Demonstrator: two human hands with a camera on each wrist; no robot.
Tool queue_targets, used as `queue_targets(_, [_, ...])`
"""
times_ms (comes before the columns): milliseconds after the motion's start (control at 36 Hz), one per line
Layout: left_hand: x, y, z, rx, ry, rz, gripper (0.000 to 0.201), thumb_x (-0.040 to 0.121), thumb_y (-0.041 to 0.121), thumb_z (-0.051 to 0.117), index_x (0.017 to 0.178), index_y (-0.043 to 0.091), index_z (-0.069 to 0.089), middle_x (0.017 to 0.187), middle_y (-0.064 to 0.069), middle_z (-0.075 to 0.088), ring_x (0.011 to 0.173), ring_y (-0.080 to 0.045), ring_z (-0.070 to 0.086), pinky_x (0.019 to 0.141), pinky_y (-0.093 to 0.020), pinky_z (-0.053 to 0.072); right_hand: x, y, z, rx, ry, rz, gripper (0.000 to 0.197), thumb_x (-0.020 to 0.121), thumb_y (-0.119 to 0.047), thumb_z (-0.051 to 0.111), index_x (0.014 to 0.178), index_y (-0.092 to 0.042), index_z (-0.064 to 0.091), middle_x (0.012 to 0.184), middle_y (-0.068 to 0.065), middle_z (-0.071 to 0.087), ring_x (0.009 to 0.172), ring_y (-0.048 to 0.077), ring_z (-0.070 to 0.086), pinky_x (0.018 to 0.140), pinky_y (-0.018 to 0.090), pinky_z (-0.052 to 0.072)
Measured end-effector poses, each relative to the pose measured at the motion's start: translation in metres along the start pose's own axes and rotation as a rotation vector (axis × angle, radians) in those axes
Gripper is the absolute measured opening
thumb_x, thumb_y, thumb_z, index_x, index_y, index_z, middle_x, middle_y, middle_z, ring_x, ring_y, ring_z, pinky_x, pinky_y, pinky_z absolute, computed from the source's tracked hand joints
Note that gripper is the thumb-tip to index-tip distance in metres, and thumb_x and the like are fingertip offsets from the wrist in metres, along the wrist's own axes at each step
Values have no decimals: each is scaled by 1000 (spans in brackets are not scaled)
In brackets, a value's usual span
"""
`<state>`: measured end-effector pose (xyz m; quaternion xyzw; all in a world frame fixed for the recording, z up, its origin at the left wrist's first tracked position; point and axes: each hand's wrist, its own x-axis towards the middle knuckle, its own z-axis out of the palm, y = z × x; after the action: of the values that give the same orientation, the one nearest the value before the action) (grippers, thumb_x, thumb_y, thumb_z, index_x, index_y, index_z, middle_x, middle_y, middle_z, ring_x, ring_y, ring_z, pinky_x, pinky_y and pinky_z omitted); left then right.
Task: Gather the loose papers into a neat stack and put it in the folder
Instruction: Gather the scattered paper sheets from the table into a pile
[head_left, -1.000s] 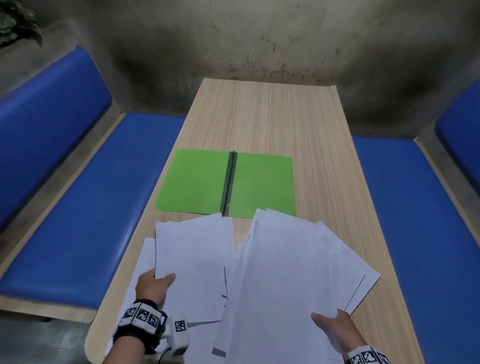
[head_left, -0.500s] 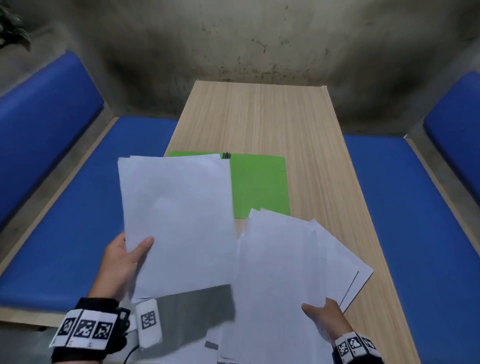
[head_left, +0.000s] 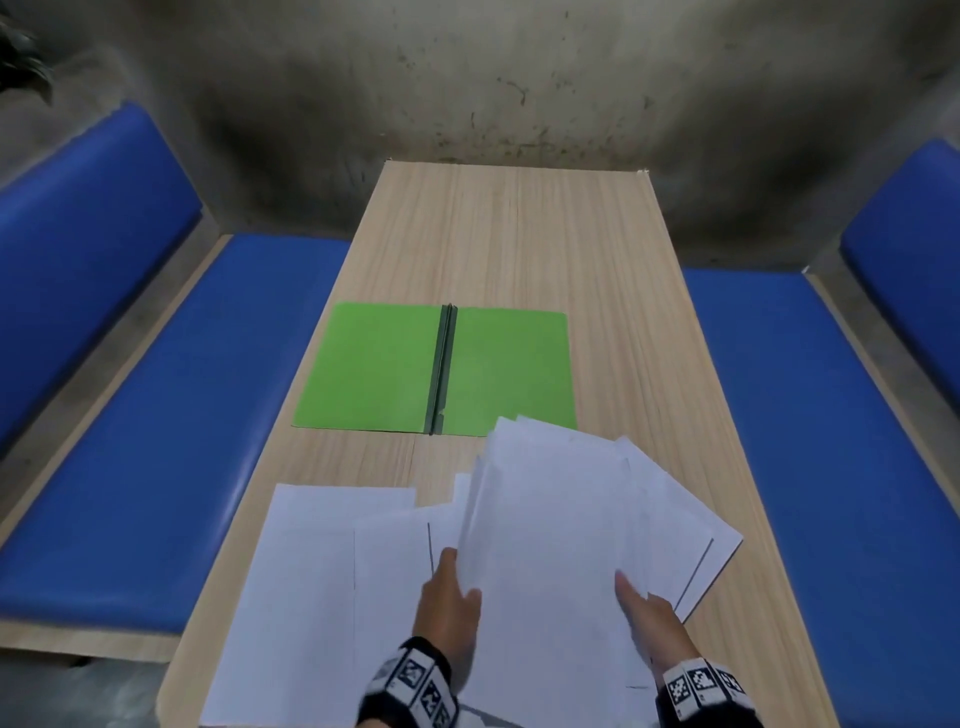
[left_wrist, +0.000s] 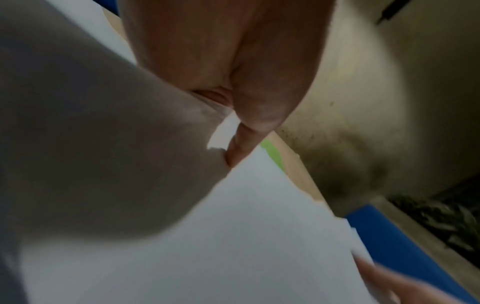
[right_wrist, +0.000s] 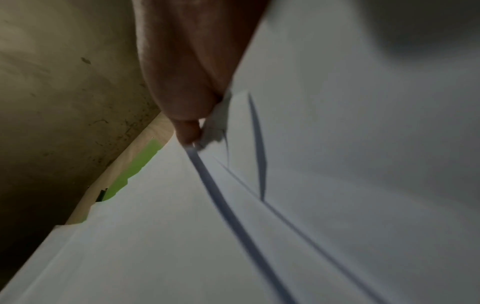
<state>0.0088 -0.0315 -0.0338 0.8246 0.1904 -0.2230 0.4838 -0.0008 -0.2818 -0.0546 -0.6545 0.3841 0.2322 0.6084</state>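
A green folder (head_left: 374, 364) lies open flat in the middle of the wooden table (head_left: 519, 234). Just in front of it I hold a fanned bundle of white papers (head_left: 550, 519) above the table. My left hand (head_left: 449, 603) grips the bundle's left edge, thumb on top. My right hand (head_left: 652, 618) grips its near right corner, thumb on top too. More loose sheets (head_left: 306, 597) lie flat at the table's near left. In the left wrist view my fingers (left_wrist: 241, 144) pinch the paper (left_wrist: 233, 246). The right wrist view shows my fingers (right_wrist: 187, 127) against the overlapping sheets (right_wrist: 337, 185).
Blue padded benches run along the table's left (head_left: 156, 415) and right (head_left: 810, 441) sides. A stained concrete wall (head_left: 519, 78) closes the far end. The loose sheets reach the table's near left edge.
My left hand had lifted a sheet high over the folder. It has since come down and right, and now grips the left edge of the bundle that my right hand holds.
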Motion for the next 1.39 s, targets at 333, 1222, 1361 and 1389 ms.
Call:
queue_targets(333, [-2, -32, -5, 273, 353, -1, 27, 91, 24, 59, 118, 19, 57, 120, -2, 53, 106, -15, 53, 88, -31, 51, -11, -2, 2, -103, 10, -122, 23, 81, 5, 63, 103, 2, 66, 93, 18, 74, 85, 32, 70, 67, 32, 59])
queue_targets(1222, [22, -13, -29, -126, 156, -120, 14, 77, 15, 72, 90, 10, 70, 84, -2, 73, 72, -16, 68, 57, -20, 50, 19, 29, -40, -91, 166, -78, 31, 82, -7, 70, 111, 2, 66, 108, 19, 71, 101, 36, 66, 100, 50, 49])
queue_targets(1361, [29, -8, -39, -55, 209, -81, 6, 80, 15, 72, 79, 12, 68, 75, 1, 69, 72, -18, 68, 57, -19, 46, 22, 34, -40, -70, 191, -61, 34, 80, -9, 71, 112, 2, 65, 107, 19, 71, 99, 35, 67, 98, 51, 50])
queue_targets(1389, [29, -8, -44, -58, 221, -73, 7, 81, 15, 73, 78, 12, 67, 73, 3, 68, 69, -15, 66, 53, -18, 45, 23, 34, -41, -66, 194, -57, 34, 80, -9, 72, 111, 3, 65, 107, 19, 71, 99, 35, 67, 98, 51, 50])
